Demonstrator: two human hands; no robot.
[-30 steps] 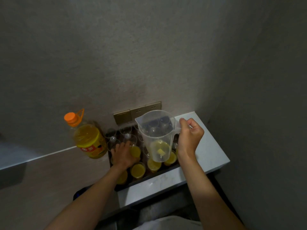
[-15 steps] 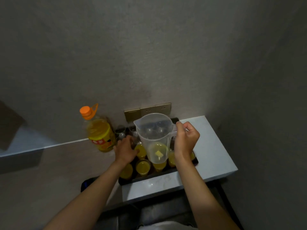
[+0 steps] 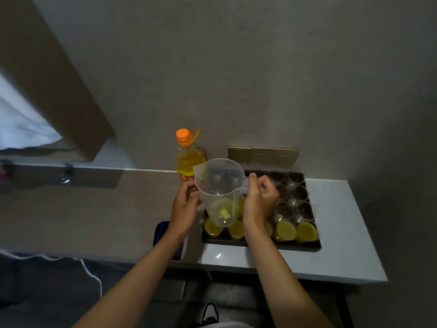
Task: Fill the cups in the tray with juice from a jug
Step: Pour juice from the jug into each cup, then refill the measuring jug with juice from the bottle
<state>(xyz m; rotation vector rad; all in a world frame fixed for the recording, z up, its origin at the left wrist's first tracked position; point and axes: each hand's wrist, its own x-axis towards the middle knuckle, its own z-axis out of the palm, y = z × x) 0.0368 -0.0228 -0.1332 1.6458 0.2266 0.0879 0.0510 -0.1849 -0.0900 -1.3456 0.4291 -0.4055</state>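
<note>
Head view. I see a white surface (image 3: 335, 233) set into a corner of grey wall, with a brass-coloured socket plate (image 3: 263, 154) on the wall just behind it. A dark tray (image 3: 262, 244) sits on the surface, packed with clear plastic cups (image 3: 293, 204). The near row holds yellow juice; the rows farther back look unfilled, though the light is dim and I cannot tell for every cup.

To the left of the tray, against the wall, stands a juice bottle (image 3: 189, 159) with an orange cap and carry loop, its yellow contents reaching well up. A dark blue object (image 3: 162, 233) lies low at the surface's left edge, partly hidden by the left forearm; I cannot tell what it is. Far left, a brown panel (image 3: 54, 74) and white cloth (image 3: 21, 124) show. A shoe (image 3: 210, 312) shows at the bottom edge.

The translucent measuring jug (image 3: 221, 192) is held roughly upright in the air over the tray's left part, spout toward the left, with a little juice pooled at its bottom. It blocks my sight of several cups behind and below it.

The right hand (image 3: 260, 200) is curled around the jug's handle, thumb on top near the rim. The left hand (image 3: 186, 204) is at the jug's left wall, fingers loosely bent toward it; whether they touch the wall or only hover beside it I cannot tell. Both forearms cross the near cups.
</note>
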